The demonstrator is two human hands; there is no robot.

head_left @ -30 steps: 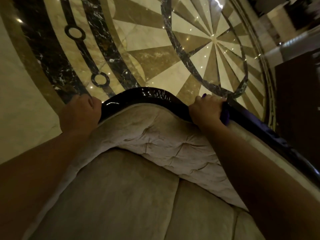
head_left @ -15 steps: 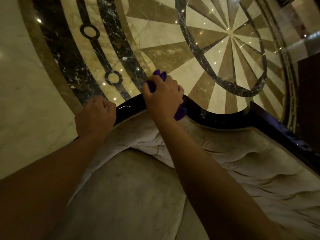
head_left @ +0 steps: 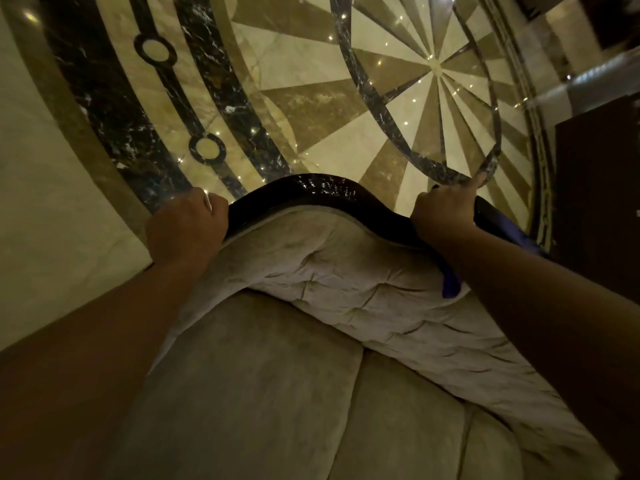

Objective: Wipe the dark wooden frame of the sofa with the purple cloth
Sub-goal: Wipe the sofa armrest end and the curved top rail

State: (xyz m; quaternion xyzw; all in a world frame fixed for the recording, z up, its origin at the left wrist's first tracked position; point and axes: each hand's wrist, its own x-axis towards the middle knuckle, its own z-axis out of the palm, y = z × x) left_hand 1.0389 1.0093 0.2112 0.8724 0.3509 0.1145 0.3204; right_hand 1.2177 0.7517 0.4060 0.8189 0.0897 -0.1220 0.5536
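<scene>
Both hands clamp the dark frame (head_left: 311,192): left hand (head_left: 187,226) bare, right hand (head_left: 445,211) pressing purple cloth (head_left: 452,282)

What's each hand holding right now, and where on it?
The right hand presses the purple cloth against the dark wooden frame; one end trails below. The left hand grips the frame's left curve.

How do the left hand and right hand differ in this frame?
The left hand grips the dark wooden frame bare, at the left end of its curved crest; the right hand sits to the right of the crest with the purple cloth trailing below it. The left hand is a closed fist; the right hand has one finger pointing outward. Both rest on the frame's top edge.
</scene>
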